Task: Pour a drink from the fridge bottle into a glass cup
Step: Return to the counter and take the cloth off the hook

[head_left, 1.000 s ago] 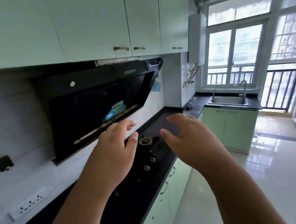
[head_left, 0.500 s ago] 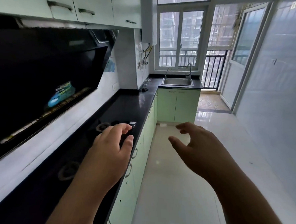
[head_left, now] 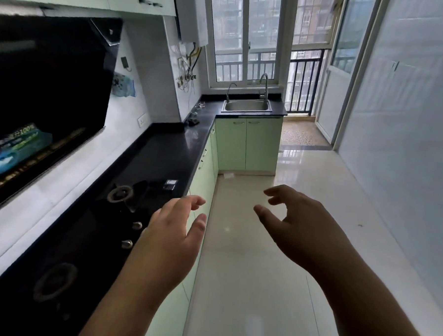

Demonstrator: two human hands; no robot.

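Note:
No fridge, bottle or glass cup shows in the head view. My left hand (head_left: 172,236) hangs in the air over the front edge of the black counter, fingers loosely curled, holding nothing. My right hand (head_left: 298,229) is raised over the floor to its right, fingers relaxed and slightly bent, also holding nothing. The two hands are apart and touch nothing.
A black countertop (head_left: 170,149) with a gas hob (head_left: 119,194) runs along the left under a black range hood (head_left: 46,102). Green cabinets (head_left: 247,146) stand below. A steel sink (head_left: 246,105) sits at the far end under the window. A tiled floor (head_left: 256,259) stretches ahead; a white wall (head_left: 406,141) is at right.
The view has swung right, from the hood and upper cabinets toward the aisle and the sink. Both hands stay raised and hold nothing, now lower and over the counter edge and floor.

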